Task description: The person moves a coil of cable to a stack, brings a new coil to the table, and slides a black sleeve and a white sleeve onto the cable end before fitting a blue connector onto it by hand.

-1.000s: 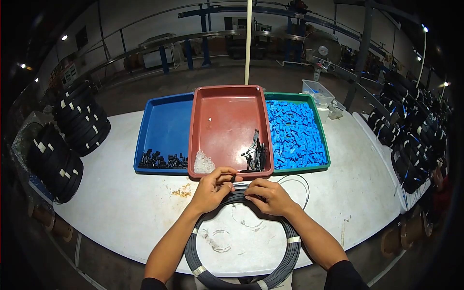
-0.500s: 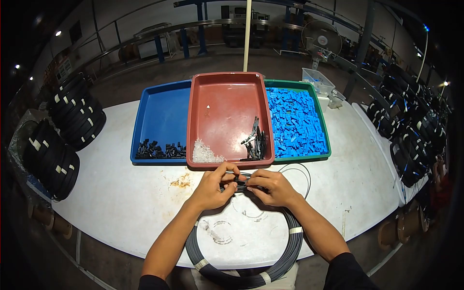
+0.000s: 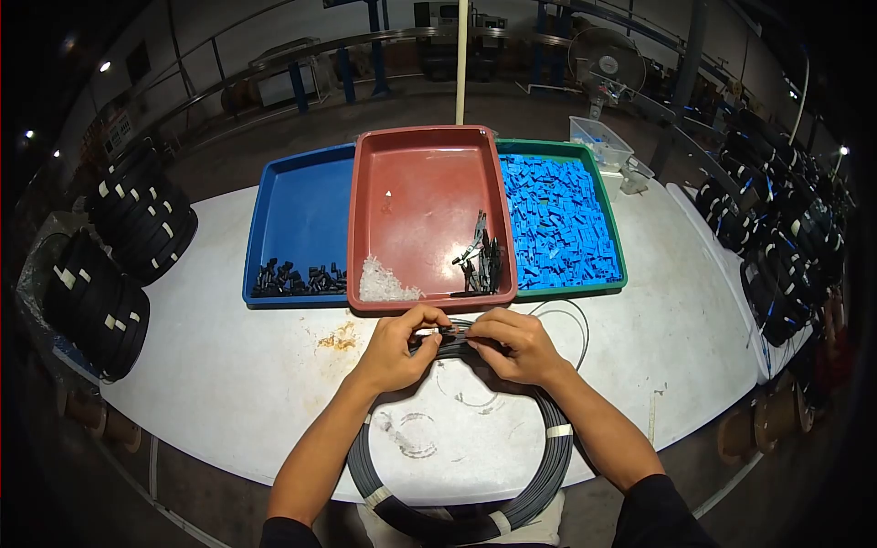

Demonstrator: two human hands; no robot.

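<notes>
— Where the two hands meet, what are they doing?

— Both are closed in a pinch. The left hand (image 3: pixel 395 352) and the right hand (image 3: pixel 519 349) face each other, fingertips almost touching. They grip the far arc of a grey cable coil (image 3: pixel 552 461). A small part (image 3: pixel 446 332) sits between the fingertips, too small to make out.

— And where does the coil lie?

— It lies flat on the white tabletop (image 3: pixel 228 374), directly in front of the person. Its near arc hangs over the tabletop's edge. Pale tape bands wrap it in several places. A thin wire (image 3: pixel 575 320) loops out just right of the right hand.

— What lies beyond the hands?

— Three trays stand side by side, touching.
- The red tray (image 3: pixel 420 201) is in the middle, just beyond the fingers. It holds clear bits (image 3: pixel 384 289) at its near left corner and black pieces (image 3: pixel 484 260) at its right side.
- The blue tray (image 3: pixel 306 205), on the left, has small black parts (image 3: pixel 297 278) along its near edge.
- The green tray (image 3: pixel 571 293), on the right, is full of blue pieces (image 3: pixel 557 219).

— And farther out?

— Stacks of black coils stand at the left (image 3: pixel 137 219) and right (image 3: pixel 776 256) ends of the tabletop.
</notes>
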